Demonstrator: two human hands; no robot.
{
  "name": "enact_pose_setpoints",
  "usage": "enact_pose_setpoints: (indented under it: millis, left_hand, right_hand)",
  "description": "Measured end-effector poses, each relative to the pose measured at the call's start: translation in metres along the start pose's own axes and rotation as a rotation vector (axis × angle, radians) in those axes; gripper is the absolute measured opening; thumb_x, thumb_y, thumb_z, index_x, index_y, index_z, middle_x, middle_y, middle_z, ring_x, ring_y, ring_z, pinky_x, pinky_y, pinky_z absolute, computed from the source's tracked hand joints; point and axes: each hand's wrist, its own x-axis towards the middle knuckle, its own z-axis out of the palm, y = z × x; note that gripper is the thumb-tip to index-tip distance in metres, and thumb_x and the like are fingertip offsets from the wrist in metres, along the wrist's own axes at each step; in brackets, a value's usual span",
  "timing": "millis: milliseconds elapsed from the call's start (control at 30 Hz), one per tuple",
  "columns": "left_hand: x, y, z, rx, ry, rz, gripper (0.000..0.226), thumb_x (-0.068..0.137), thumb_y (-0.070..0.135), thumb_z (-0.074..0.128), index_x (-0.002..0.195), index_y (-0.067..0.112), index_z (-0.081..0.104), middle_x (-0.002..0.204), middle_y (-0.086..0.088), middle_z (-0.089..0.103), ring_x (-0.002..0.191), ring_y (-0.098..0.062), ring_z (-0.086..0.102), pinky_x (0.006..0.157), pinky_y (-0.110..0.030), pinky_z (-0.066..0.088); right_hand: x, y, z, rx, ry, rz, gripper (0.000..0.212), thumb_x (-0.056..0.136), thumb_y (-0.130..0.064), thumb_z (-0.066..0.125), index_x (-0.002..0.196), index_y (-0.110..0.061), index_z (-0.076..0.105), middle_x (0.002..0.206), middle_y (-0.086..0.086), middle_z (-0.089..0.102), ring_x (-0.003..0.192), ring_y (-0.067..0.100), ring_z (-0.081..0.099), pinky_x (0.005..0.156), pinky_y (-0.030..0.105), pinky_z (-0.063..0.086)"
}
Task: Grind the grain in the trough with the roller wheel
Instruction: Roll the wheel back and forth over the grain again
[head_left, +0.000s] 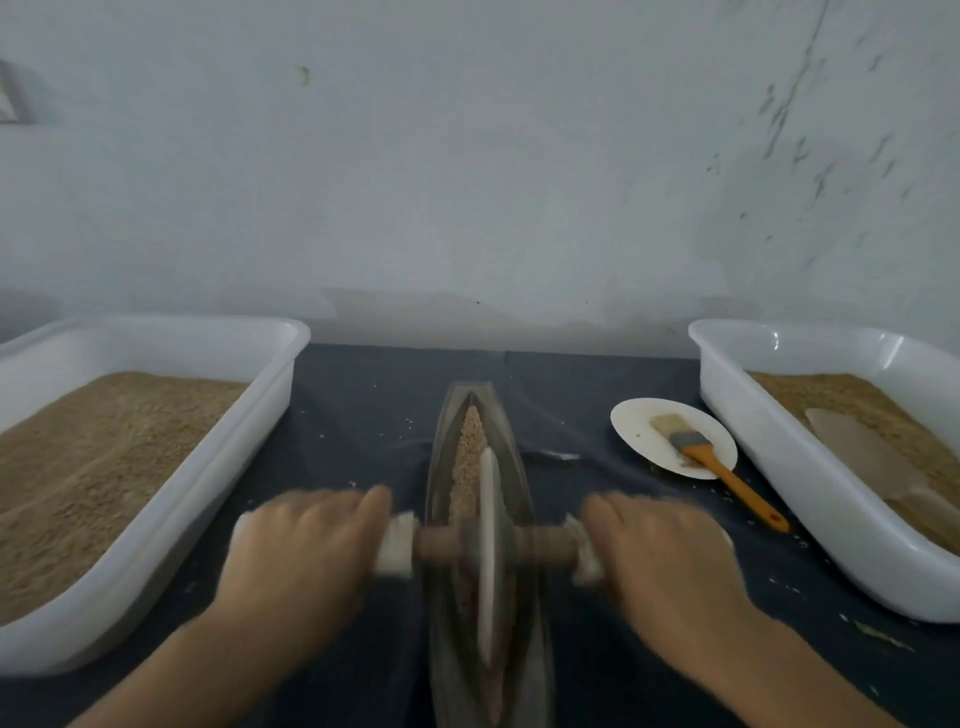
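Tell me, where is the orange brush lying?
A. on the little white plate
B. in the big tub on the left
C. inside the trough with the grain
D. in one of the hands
A: the orange-handled brush lies with its bristles on the small white plate, its handle sticking out over the rim onto the dark cloth.

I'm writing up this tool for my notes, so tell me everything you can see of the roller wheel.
The roller wheel is a thin pale disc, seemingly stone or metal, standing on edge in the long narrow trough. A brown wooden axle runs through its middle, with white wrapping at both ends. The left hand grips one end, the right hand the other. It sits in the trough's near half, with grain heaped beyond it. It looks motion-blurred.
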Motion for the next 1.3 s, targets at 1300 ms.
enact_pose_setpoints:
  millis: [1300]
  left_hand:
    - [0.099,-0.033,0.048,0.057,-0.057,-0.223,0.025,0.085,0.039,0.06,0.086,0.03,0.036,0.077,0.009,0.056,0.064,-0.015,0.051,0.058,-0.03,0.035]
  right_hand:
    - [0.106,0.03,0.037,-0.148,0.088,0.077,0.02,0.08,-0.025,0.07,0.09,-0.02,0.053,0.082,-0.001,0.064,0.067,0.022,0.059,0.055,0.031,0.028]
